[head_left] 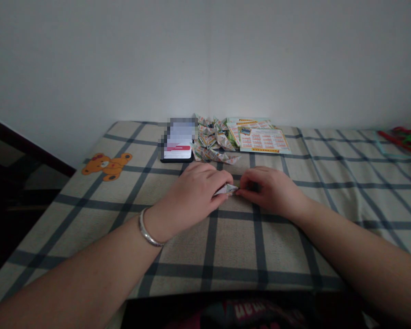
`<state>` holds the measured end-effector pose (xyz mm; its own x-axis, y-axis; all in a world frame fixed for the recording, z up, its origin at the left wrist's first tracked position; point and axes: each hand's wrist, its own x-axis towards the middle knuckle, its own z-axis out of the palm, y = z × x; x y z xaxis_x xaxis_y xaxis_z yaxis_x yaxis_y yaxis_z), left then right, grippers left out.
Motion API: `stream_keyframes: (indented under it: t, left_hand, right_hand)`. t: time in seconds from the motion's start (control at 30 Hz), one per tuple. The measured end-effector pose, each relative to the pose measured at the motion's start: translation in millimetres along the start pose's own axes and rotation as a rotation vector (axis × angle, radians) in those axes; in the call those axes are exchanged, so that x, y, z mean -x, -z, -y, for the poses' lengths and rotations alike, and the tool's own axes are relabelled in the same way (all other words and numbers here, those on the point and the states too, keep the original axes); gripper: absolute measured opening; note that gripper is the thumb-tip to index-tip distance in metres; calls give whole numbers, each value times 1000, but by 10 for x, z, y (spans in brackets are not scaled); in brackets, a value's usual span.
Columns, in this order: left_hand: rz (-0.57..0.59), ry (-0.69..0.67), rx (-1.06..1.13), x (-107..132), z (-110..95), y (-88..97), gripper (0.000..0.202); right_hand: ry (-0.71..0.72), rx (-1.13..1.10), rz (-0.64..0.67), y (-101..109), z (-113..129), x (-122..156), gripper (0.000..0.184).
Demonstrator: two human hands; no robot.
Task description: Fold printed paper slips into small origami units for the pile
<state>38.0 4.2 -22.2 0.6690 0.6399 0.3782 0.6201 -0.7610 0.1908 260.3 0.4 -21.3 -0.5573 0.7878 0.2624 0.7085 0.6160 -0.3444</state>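
Note:
My left hand [191, 196], with a silver bangle [147, 233] on its wrist, lies curled over a small folded piece of printed paper [228, 189] on the checked cloth. My right hand [272, 189] pinches the right tip of the same folded paper with closed fingers. Most of the paper is hidden under my left fingers. Both hands rest on the cloth near its middle.
A pile of several folded paper pieces [214, 139] lies behind the hands, beside a stack of printed sheets [260, 137] and a lit phone [178, 142]. The checked cloth [226, 246] has a bear picture [107, 165] at the left. Red and green items [406, 139] lie far right. A white wall stands behind.

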Motion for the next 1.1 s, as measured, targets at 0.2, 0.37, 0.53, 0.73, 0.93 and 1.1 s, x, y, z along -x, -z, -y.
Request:
stream_keyframes:
  t: [0.2,0.37,0.53,0.73,0.93,1.1]
  left_hand:
    - [20,-73,-83,-15,17,32,5]
    - [48,-124,-103,-13,44,73,2]
    - [70,-141,-134,-6,42,95,5]
    - [81,-129,-146,-8,12,72,5]
    - [29,-65,-137,-8,-20,61,9]
    - [-13,5,-91,-23,7,27,9]
  right_hand:
    - [14,11,-5,7,-22,11,9]
    - [82,27,45,33,-25,12,8]
    - [100,36,72,58,-21,18,6]
    - [120,38,56,26,-9,10,8]
    - [83,17,5,-5,22,-3,3]
    - [16,-5,-65,-17,-1,13,4]
